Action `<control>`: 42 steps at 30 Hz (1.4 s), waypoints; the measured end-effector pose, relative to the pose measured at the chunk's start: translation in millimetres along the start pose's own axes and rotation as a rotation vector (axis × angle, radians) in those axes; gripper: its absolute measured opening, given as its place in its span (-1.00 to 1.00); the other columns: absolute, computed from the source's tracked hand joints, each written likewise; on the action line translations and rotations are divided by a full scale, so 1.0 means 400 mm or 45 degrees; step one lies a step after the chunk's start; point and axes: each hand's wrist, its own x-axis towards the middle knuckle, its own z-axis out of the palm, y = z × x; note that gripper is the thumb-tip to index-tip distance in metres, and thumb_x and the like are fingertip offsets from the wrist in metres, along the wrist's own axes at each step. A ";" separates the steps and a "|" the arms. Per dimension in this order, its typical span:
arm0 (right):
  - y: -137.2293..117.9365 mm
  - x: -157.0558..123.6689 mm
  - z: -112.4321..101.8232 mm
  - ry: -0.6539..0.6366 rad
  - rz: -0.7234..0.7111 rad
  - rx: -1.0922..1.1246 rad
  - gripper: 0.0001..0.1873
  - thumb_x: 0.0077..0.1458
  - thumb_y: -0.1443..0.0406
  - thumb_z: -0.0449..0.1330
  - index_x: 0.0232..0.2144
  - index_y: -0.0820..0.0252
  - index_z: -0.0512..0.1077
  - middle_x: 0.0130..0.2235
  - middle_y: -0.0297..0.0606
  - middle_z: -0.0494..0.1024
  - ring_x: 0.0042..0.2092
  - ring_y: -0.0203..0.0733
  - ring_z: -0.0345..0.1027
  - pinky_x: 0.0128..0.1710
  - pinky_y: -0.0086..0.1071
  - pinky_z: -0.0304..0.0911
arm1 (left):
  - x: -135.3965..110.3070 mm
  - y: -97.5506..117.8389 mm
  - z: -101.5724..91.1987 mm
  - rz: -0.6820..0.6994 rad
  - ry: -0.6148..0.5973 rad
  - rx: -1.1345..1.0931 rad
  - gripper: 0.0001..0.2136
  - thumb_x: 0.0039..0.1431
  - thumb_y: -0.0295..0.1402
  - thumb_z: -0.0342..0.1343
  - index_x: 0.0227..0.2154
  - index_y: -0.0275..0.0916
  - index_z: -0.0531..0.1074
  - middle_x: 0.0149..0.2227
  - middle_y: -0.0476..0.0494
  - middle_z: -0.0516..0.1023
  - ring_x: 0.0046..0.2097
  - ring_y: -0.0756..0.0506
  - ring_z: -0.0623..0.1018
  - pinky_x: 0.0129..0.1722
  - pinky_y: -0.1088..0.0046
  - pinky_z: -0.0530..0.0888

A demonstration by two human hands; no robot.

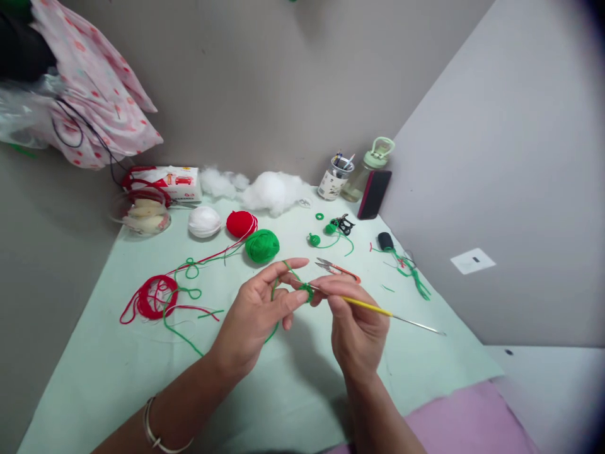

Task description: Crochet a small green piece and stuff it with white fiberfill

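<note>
Between the thumb and fingers of my left hand [265, 309] is a small green crochet piece [307, 292], with green yarn running over the raised index finger. My right hand [357, 328] grips a crochet hook [368, 306] by its yellow handle. Its thin metal tip meets the green piece, and the other metal end points right. Beyond my hands sits a green yarn ball [262, 246], beside a red yarn ball [241, 224] and a white yarn ball [204, 222]. Orange-handled thread snips [338, 270] lie just past my right fingers.
A loose red yarn coil [158, 297] lies left with green strands. White stuffing [276, 192], a tissue box [165, 183], a pen cup [335, 178], a bottle [363, 176] and a phone [375, 195] line the back. Small green crocheted balls [314, 239] and yarn scraps [418, 284] lie right.
</note>
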 end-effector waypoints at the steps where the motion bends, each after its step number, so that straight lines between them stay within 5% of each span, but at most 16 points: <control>1: -0.002 -0.003 -0.001 -0.011 -0.023 -0.030 -0.79 0.37 0.34 0.26 -0.10 -0.04 0.69 -0.24 -0.25 0.71 -0.27 -0.17 0.56 -0.32 -0.27 0.53 | 0.000 0.002 0.000 0.000 0.005 -0.005 -0.61 0.17 -0.31 0.46 0.07 -0.10 0.65 -0.21 0.01 0.51 -0.49 0.16 0.37 -0.49 0.56 0.34; 7: -0.005 0.006 -0.006 0.002 0.126 0.250 -0.85 0.36 0.25 0.29 -0.16 -0.03 0.69 -0.27 -0.28 0.66 -0.36 -0.24 0.54 -0.39 -0.32 0.53 | 0.007 0.015 -0.005 -0.129 -0.071 -0.180 -0.45 0.08 -0.37 0.52 0.17 -0.12 0.59 -0.32 0.04 0.46 -0.47 0.12 0.35 -0.58 0.62 0.31; 13: -0.008 0.043 -0.021 0.092 0.563 0.589 -0.81 0.26 0.16 0.38 -0.35 0.12 0.66 -0.44 -0.32 0.57 -0.52 -0.36 0.35 -0.57 -0.49 0.33 | 0.017 0.008 -0.023 -0.269 -0.358 -0.374 -0.61 0.11 -0.32 0.52 0.01 -0.17 0.69 -0.38 0.10 0.37 -0.58 0.24 0.07 -0.59 0.66 0.27; 15: -0.009 0.045 -0.024 0.036 0.649 0.670 -0.80 0.23 0.14 0.40 -0.37 0.11 0.65 -0.47 -0.34 0.54 -0.54 -0.36 0.29 -0.61 -0.50 0.25 | 0.017 0.003 -0.020 -0.237 -0.350 -0.365 -0.66 0.13 -0.32 0.50 -0.01 -0.13 0.70 -0.36 0.10 0.39 -0.58 0.24 0.11 -0.57 0.65 0.29; 17: -0.009 0.041 -0.023 -0.028 0.591 0.615 -0.81 0.25 0.13 0.37 -0.34 0.09 0.66 -0.43 -0.31 0.56 -0.52 -0.33 0.32 -0.57 -0.46 0.29 | 0.013 0.000 -0.012 -0.144 -0.235 -0.268 -0.65 0.14 -0.33 0.49 0.01 -0.08 0.69 -0.32 0.06 0.43 -0.53 0.19 0.28 -0.52 0.63 0.34; 21: -0.011 0.020 -0.009 -0.043 0.180 0.115 -0.83 0.36 0.25 0.27 -0.13 -0.01 0.70 -0.21 -0.23 0.69 -0.33 -0.22 0.51 -0.39 -0.34 0.45 | 0.005 -0.005 0.003 0.041 0.045 0.016 -0.62 0.15 -0.37 0.47 0.04 -0.06 0.67 -0.33 0.08 0.46 -0.45 0.13 0.42 -0.37 0.58 0.44; 28: -0.002 -0.023 -0.002 -0.027 -0.214 -0.429 -0.60 0.26 0.48 0.30 0.02 -0.08 0.67 -0.08 -0.22 0.71 -0.11 -0.12 0.60 -0.19 -0.24 0.52 | 0.005 -0.016 0.008 -0.002 0.105 -0.107 -0.58 0.15 -0.30 0.48 0.08 -0.16 0.64 -0.36 0.06 0.50 -0.45 0.12 0.42 -0.39 0.59 0.42; 33: 0.001 -0.007 -0.014 0.019 -0.111 -0.328 -0.71 0.39 0.40 0.17 -0.05 -0.01 0.66 -0.26 -0.26 0.67 -0.25 -0.15 0.56 -0.19 -0.17 0.51 | 0.016 -0.008 0.004 -0.196 0.041 -0.337 -0.67 0.14 -0.34 0.48 -0.02 -0.20 0.71 -0.49 0.19 0.32 -0.59 0.22 0.07 -0.45 0.63 0.37; 36: -0.003 0.001 -0.005 0.011 -0.025 -0.230 -0.74 0.42 0.36 0.14 -0.11 0.01 0.64 -0.30 -0.29 0.64 -0.35 -0.21 0.51 -0.28 -0.23 0.49 | 0.015 -0.012 0.009 -0.029 0.180 -0.255 -0.64 0.09 -0.40 0.51 -0.03 -0.12 0.71 -0.34 0.09 0.49 -0.47 0.17 0.35 -0.37 0.63 0.44; 38: -0.003 -0.005 0.002 -0.023 -0.146 -0.390 -0.76 0.35 0.40 0.23 -0.12 -0.01 0.67 -0.21 -0.23 0.68 -0.25 -0.15 0.57 -0.26 -0.23 0.49 | 0.012 -0.018 0.013 -0.002 0.209 -0.241 -0.61 0.09 -0.39 0.51 0.01 -0.10 0.70 -0.33 0.06 0.50 -0.37 0.11 0.45 -0.29 0.62 0.47; 40: -0.001 -0.010 0.002 -0.027 -0.290 -0.523 -0.72 0.29 0.43 0.28 -0.09 -0.04 0.69 -0.15 -0.20 0.70 -0.15 -0.10 0.60 -0.22 -0.22 0.51 | 0.010 -0.020 0.012 -0.121 0.125 -0.310 -0.61 0.12 -0.35 0.49 0.04 -0.14 0.69 -0.42 0.10 0.43 -0.45 0.14 0.35 -0.30 0.61 0.47; 42: 0.000 -0.007 -0.005 0.033 -0.245 -0.451 -0.72 0.32 0.42 0.26 -0.08 -0.04 0.69 -0.22 -0.23 0.69 -0.17 -0.12 0.59 -0.19 -0.21 0.51 | 0.012 -0.016 0.006 -0.227 0.041 -0.378 -0.64 0.14 -0.34 0.48 0.01 -0.20 0.71 -0.49 0.16 0.31 -0.54 0.18 0.17 -0.34 0.62 0.46</control>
